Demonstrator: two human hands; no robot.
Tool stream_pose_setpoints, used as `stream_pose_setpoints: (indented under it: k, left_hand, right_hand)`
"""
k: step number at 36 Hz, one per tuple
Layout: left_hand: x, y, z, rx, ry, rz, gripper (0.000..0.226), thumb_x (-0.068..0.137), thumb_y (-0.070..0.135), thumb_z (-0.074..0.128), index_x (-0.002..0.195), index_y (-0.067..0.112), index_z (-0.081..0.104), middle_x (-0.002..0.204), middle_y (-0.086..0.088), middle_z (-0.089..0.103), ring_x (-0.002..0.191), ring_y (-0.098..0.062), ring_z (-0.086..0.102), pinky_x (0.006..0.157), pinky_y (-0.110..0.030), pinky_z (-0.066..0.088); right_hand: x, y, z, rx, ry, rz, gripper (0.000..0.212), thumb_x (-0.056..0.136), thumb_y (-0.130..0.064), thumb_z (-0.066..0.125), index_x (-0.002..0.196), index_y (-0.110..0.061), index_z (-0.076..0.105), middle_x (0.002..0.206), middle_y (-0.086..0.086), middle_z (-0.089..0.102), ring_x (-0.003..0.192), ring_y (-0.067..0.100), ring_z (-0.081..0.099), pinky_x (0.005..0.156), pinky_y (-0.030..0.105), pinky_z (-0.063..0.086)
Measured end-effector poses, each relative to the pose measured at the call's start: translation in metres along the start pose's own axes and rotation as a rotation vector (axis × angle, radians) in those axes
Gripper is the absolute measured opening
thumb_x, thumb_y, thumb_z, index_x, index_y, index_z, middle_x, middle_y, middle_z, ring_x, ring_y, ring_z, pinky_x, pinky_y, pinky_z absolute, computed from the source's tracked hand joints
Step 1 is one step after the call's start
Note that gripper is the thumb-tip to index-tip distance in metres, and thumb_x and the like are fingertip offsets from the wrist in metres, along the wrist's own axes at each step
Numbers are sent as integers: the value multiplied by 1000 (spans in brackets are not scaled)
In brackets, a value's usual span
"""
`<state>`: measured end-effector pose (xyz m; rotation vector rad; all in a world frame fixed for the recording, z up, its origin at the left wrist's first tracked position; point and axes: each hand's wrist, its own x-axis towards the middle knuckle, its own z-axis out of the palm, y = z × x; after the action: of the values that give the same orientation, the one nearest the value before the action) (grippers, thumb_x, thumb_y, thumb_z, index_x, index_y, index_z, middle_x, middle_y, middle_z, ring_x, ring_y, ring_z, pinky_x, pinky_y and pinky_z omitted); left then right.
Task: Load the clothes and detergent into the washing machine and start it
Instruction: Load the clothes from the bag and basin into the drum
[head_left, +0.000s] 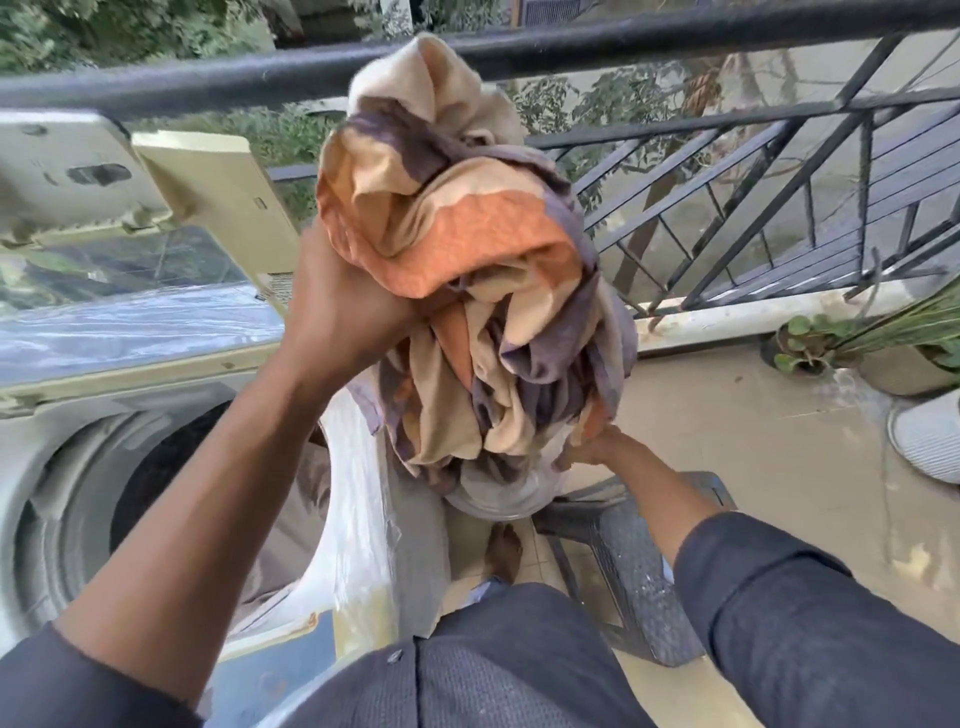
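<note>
left hand (340, 306) fingers clenched on cloth bundle (467, 270); right hand (589, 447) gripping bundle's underside

One head-worn view, wide-angle, looking forward and steeply down the person's own chest and arms. Both forearms run up from the bottom edge, so the lens sits close above them. Left of frame is the open top-loading washing machine (130, 467); ahead, the balcony railing (727, 171) curves with the lens; right, the tiled floor (753, 447).
</note>
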<state>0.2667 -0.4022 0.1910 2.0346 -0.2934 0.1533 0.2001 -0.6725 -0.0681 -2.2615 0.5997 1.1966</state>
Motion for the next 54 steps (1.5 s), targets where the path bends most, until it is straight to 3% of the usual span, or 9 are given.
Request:
stream_pose_setpoints:
  k: [3,9,23,27,33,39,44,48,54]
  left_hand:
    - [6,7,-4,-81,23,62,59,70,49,93,122,42,65,121,24,72,120,1,69,101,-26,57]
    - [9,15,-8,-248,69,66,70,64,48,101,123,25,72,125,4,77,120,-16,73,100,-46,61]
    - [14,1,-17,-8,-58,110,61,85,51,87,133,19,68,128,13,72,122,1,67,103,-23,56]
    - [13,-17,-7,258,-175,37,65,85,60,78,136,21,70,133,0,72,126,-19,67,105,-45,56]
    - [-3,-43,17,578,-196,-54,43,93,55,72,109,15,71,94,-9,73,85,-35,69,77,-49,60]
    - [-10,-52,33,591,-131,-71,46,93,57,70,107,13,71,98,-16,76,89,-44,69,69,-35,43]
    - [-8,-47,36,514,-111,-158,57,76,67,59,108,23,75,99,-9,78,96,-40,72,72,-33,43]
    - [-5,-38,26,88,-360,-352,35,66,49,79,100,53,73,95,16,77,98,-13,75,89,-32,57]
    - [-11,-48,18,-178,-779,-315,50,72,22,99,116,19,75,115,-4,80,108,-17,77,96,-30,62]
  right_hand:
    - [-8,-34,14,28,-115,-172,114,80,-54,85,166,-15,22,171,4,24,158,28,21,128,39,21]
    - [-12,-80,45,330,-167,-227,54,92,-37,79,129,-1,64,116,10,68,104,23,66,103,43,50]
    - [-24,-27,-15,678,420,-188,23,98,-10,57,118,-16,67,125,14,70,121,37,65,104,55,53]
    - [-47,-24,-34,834,490,-275,30,89,-9,47,103,-27,68,111,15,75,106,43,71,87,64,60]
    - [-95,-33,-59,614,702,-448,34,81,-20,45,106,-21,68,97,6,74,93,31,69,82,56,58]
    - [-141,-60,-83,417,801,-775,20,95,-29,52,108,-28,67,85,-12,69,72,10,59,64,35,48]
    - [-168,-87,-86,490,731,-911,19,101,-31,58,112,-22,70,96,-4,74,93,26,69,83,55,56]
    - [-176,-107,-76,567,685,-978,19,102,-26,58,94,-10,65,83,15,62,76,27,57,71,56,49]
    - [-182,-119,-60,620,605,-959,11,97,-19,61,87,-13,62,73,1,56,69,11,49,66,41,44]
